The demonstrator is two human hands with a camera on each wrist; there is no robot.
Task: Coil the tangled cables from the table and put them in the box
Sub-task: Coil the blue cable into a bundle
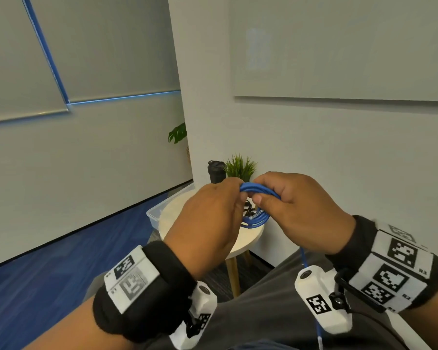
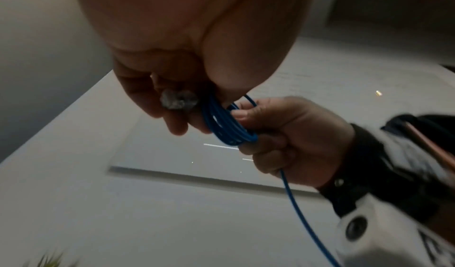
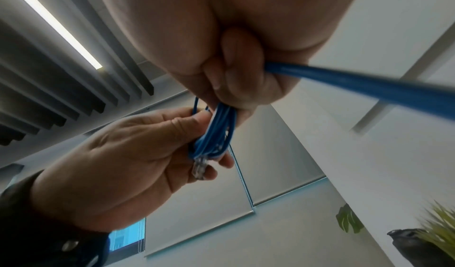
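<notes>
A blue network cable [image 1: 256,218] is wound into a small coil, held in the air above a round table [image 1: 248,239]. My left hand [image 1: 228,198] pinches the coil's left side, and the clear plug [image 3: 199,167] lies against its fingers. My right hand [image 1: 266,195] grips the right side of the coil [image 2: 221,123]. A loose tail [image 1: 303,258] drops from the right hand toward my lap. A black cable [image 1: 248,207] lies on the table behind the coil, mostly hidden. The clear plastic box [image 1: 155,213] sits at the table's far left edge.
A black bottle [image 1: 216,171] and a green potted plant [image 1: 239,168] stand at the back of the table against the white wall. Blue carpet spreads to the left. My grey-clad lap fills the lower right.
</notes>
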